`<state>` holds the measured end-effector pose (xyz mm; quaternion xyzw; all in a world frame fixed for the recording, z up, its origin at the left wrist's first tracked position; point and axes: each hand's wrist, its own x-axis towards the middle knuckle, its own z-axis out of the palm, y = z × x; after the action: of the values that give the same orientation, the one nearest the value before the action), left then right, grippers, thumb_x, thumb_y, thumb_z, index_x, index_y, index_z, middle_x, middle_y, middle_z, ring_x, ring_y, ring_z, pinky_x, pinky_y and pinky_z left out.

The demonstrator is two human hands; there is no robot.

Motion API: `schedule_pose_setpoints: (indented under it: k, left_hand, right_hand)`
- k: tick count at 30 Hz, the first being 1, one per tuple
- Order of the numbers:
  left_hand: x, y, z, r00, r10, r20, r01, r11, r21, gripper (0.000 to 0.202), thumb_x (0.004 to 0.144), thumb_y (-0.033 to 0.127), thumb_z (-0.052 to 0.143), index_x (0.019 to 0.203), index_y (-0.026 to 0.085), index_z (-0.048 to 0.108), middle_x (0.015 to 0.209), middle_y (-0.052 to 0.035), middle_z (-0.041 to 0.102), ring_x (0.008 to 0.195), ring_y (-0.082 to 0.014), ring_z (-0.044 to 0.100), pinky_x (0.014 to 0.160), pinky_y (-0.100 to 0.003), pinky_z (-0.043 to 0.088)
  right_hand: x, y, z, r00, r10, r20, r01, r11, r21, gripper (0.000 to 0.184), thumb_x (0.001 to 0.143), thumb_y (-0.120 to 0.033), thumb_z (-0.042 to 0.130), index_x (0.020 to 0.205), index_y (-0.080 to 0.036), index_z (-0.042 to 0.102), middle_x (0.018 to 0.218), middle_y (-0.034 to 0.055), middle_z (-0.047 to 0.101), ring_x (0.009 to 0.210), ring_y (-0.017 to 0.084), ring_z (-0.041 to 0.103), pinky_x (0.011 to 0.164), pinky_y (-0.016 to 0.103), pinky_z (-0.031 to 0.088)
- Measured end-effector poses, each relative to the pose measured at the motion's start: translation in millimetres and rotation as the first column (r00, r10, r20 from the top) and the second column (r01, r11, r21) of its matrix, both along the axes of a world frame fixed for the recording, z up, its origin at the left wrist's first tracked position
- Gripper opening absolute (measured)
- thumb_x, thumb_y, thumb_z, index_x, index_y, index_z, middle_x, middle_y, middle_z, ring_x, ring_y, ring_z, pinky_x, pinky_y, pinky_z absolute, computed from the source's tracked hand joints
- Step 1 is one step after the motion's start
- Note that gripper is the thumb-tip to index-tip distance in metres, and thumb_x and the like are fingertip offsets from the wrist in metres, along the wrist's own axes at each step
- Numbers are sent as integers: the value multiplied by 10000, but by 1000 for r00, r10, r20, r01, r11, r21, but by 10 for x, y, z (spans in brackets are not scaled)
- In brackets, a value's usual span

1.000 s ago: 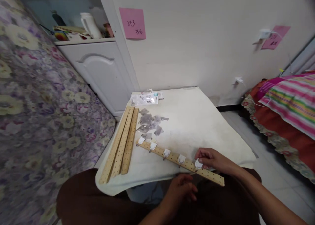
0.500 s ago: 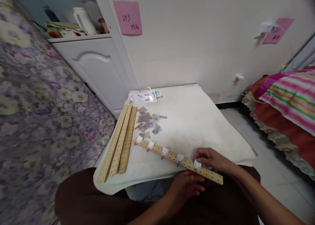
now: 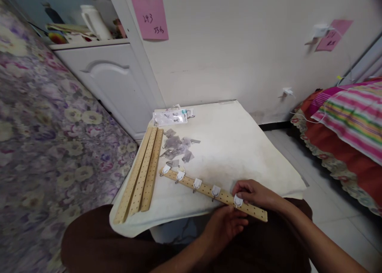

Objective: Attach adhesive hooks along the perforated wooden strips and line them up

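Note:
A long wooden strip with rows of holes (image 3: 205,189) lies aslant at the table's front, its right end past the edge. Several white tags with metal hooks or rings sit along it. My right hand (image 3: 253,192) is closed at the far edge of the strip, its thumb and fingers at the rightmost white tag (image 3: 238,200). My left hand (image 3: 225,224) is below the near edge, palm turned up; its thumb and index finger touch the strip under that tag, while the other fingers curl loosely. The exact contact underneath is hidden.
Three more perforated wooden strips (image 3: 140,173) lie side by side at the table's left. A pile of small clear bags with metal pieces (image 3: 177,145) lies beside them. Flat packs (image 3: 170,117) are at the back left. A bed (image 3: 349,121) stands right; a floral curtain (image 3: 74,145) hangs left.
The whole view has shifted slightly. Both hands stay at the same tag on the strip, with hardly any movement of the fingers.

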<state>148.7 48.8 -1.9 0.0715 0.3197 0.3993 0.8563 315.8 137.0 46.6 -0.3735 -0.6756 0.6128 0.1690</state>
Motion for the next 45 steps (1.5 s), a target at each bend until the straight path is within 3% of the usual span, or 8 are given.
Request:
schedule_pose_setpoints:
  k: [11, 30, 41, 45]
  left_hand:
    - [101, 25, 55, 994, 53, -99, -59, 996, -64, 239, 814, 320, 632, 864, 88, 649, 783, -90, 696, 661, -143, 651, 632, -231, 466]
    - [142, 53, 114, 978, 92, -189, -114, 988, -107, 153, 807, 215, 588, 887, 86, 607, 746, -80, 677, 645, -150, 659, 604, -223, 477]
    - [119, 32, 98, 987, 95, -132, -108, 990, -95, 180, 819, 228, 599, 887, 67, 639, 754, -91, 690, 666, -160, 668, 622, -229, 487]
    - [103, 29, 96, 990, 86, -112, -97, 991, -95, 208, 836, 246, 592, 910, 61, 651, 768, -96, 698, 678, -163, 673, 623, -228, 488]
  right_hand:
    - [-4, -5, 15, 998, -12, 61, 8, 998, 66, 152, 742, -138, 528, 824, -185, 648, 755, -2, 637, 707, 154, 561, 618, 242, 414]
    - [-14, -16, 44, 998, -6, 70, 2, 998, 63, 147, 740, -119, 517, 810, -180, 631, 755, -2, 623, 684, 139, 544, 614, 239, 402]
    - [33, -4, -53, 1000, 28, -9, -28, 999, 22, 152, 834, -245, 553, 951, -179, 624, 864, 18, 639, 789, 163, 570, 685, 256, 431]
    - [46, 4, -66, 1000, 21, 5, -21, 1000, 21, 180, 876, -295, 522, 966, -179, 626, 802, 4, 602, 655, 120, 510, 589, 229, 392]
